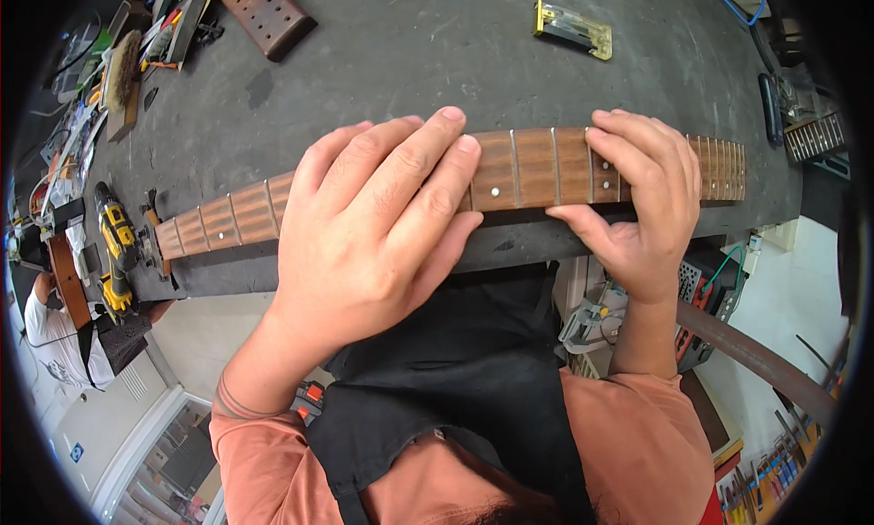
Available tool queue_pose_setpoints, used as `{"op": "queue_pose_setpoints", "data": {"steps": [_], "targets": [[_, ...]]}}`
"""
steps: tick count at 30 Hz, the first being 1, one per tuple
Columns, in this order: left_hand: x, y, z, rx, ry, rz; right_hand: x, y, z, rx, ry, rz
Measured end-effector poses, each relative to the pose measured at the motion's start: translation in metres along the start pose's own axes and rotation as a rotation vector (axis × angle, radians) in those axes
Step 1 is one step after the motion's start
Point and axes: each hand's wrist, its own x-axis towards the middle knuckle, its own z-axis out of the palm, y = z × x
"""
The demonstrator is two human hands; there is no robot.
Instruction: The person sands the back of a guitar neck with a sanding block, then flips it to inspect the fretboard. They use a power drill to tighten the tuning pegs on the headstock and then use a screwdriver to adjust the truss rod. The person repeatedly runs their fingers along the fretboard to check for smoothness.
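Observation:
A guitar neck with a brown wooden fretboard, metal frets and pale dot inlays lies crosswise along the near edge of the workbench. My left hand is laid across its middle, fingers long and close together, several reaching to or past the far edge. The left thumb rests along the near edge. Farther right, my right hand clasps the neck with bent fingers over the far side and the thumb at the near side. The neck's underside is hidden, as is whatever lies beneath my left palm.
A yellow and black cordless drill lies at the left. Brushes and tools crowd the far left, near a perforated brown wooden block. A clear yellow-ended case lies at the back. Another fretted neck is at the right; a person stands lower left.

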Motion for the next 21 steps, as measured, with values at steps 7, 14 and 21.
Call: {"op": "queue_pose_setpoints", "data": {"steps": [7, 14, 21], "targets": [[-0.001, 0.003, 0.002, -0.007, -0.011, -0.012, -0.004, 0.0, -0.004, -0.008, -0.049, 0.032], [-0.008, -0.007, -0.011, -0.111, -0.038, 0.003, -0.005, 0.0, -0.006, 0.007, -0.083, 0.062], [-0.018, -0.031, -0.031, -0.305, -0.034, -0.135, -0.006, 0.0, -0.008, 0.012, -0.105, 0.077]]}}
